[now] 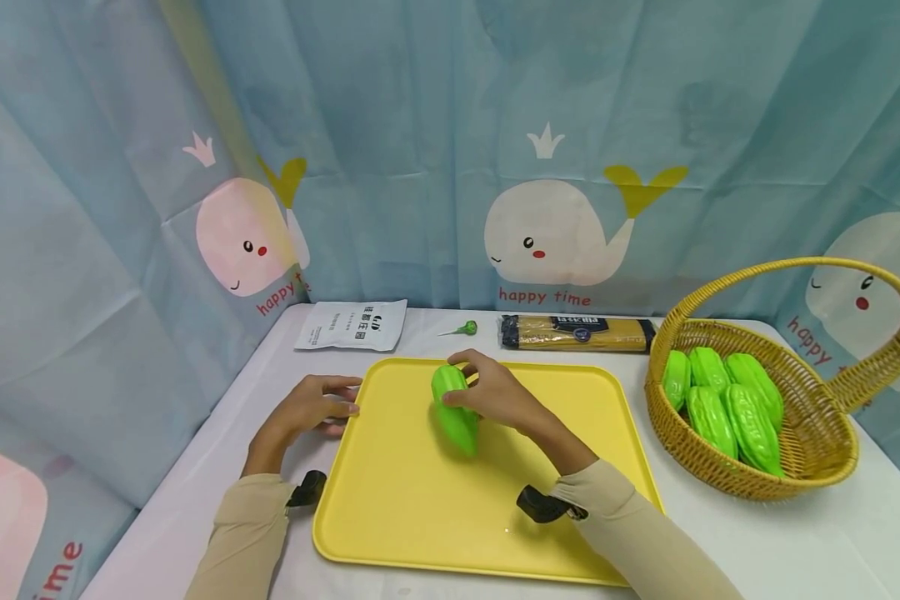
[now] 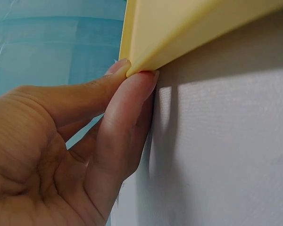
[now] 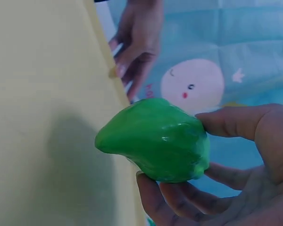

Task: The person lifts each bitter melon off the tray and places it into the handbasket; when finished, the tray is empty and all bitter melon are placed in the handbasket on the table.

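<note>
My right hand (image 1: 497,393) grips a ribbed green artificial vegetable (image 1: 459,425) by its blunt end, above the yellow tray (image 1: 390,517). Its tapered tip points down toward the tray in the head view. The right wrist view shows thumb and fingers around the glossy green vegetable (image 3: 153,141), whose shadow falls on the tray. At the tray's left edge, my left hand (image 1: 311,406) pinches the rim between thumb and fingers, seen closely where the left wrist view shows the hand (image 2: 99,136) on the tray edge (image 2: 146,63).
A wicker basket (image 1: 832,442) with a tall handle stands right of the tray, holding several similar green vegetables (image 1: 750,425). Behind the tray lie a white packet (image 1: 352,325), a small green-headed item with a thin point (image 1: 465,328) and a pasta pack (image 1: 577,333). A curtain surrounds the table.
</note>
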### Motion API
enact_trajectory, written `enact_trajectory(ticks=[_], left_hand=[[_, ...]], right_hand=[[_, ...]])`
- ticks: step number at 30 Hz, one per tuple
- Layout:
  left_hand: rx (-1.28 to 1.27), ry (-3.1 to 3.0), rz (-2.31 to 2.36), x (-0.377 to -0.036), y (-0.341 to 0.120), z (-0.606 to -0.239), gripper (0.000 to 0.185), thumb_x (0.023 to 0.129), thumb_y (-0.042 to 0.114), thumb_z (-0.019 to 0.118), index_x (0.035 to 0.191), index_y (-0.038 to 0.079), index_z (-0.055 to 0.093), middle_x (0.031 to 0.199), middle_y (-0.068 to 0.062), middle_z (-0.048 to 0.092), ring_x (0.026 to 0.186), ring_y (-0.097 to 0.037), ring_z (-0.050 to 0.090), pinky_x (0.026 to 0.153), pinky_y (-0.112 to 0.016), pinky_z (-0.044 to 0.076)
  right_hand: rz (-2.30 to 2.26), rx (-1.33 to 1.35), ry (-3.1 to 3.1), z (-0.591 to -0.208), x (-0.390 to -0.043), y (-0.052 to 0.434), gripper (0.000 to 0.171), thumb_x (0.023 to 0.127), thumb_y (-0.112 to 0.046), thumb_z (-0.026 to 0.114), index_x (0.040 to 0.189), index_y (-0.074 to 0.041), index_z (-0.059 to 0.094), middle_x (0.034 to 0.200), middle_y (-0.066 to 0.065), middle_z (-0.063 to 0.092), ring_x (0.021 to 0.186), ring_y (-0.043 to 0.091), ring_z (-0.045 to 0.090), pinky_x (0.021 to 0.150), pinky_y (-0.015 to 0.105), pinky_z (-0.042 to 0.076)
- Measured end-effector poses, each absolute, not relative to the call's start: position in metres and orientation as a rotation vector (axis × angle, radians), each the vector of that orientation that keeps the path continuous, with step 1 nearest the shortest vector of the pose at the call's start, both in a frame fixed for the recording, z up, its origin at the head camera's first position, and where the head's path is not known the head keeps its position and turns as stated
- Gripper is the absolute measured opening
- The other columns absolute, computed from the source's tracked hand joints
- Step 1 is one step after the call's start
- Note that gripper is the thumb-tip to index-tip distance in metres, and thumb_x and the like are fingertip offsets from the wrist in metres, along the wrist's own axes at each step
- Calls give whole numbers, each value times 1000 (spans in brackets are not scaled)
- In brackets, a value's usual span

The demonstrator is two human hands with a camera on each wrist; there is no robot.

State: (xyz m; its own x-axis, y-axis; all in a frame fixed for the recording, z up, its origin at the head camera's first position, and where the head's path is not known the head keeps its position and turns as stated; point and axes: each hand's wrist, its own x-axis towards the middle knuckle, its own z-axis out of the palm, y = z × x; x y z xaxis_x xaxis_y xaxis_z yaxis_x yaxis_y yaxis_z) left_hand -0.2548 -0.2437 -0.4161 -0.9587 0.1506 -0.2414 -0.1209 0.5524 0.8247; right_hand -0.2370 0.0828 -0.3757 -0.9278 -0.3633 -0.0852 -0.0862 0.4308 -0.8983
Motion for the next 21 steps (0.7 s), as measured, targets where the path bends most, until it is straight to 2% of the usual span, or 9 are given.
enact_trajectory(ticks=[6,11,21], left_hand=[[22,2511,1358,-255,-244,-416,58,98,14,76,152,3,57,137,-23,64,70,-14,64,63,-26,58],[23,2503,1364,-254,-244,-416,58,99,15,75,152,2,57,137,-24,63,72,-14,66,63,-26,59],[73,2540,1339,-252,-244,-415,57,99,15,73,151,1,57,137,-24,64,86,-16,65,70,-28,59]], right_hand=[[-1495,-421,2423,-363,-225,112,60,94,-24,79,148,-14,57,132,16,62,105,26,69,77,37,62],[-1445,-441,2459,-354,-217,144,63,95,-24,79,151,-12,54,135,19,60,113,31,67,81,39,62],[-1338,-457,2594,-336,-194,208,64,97,-28,78,152,-11,53,136,21,59,119,38,59,79,39,60]])
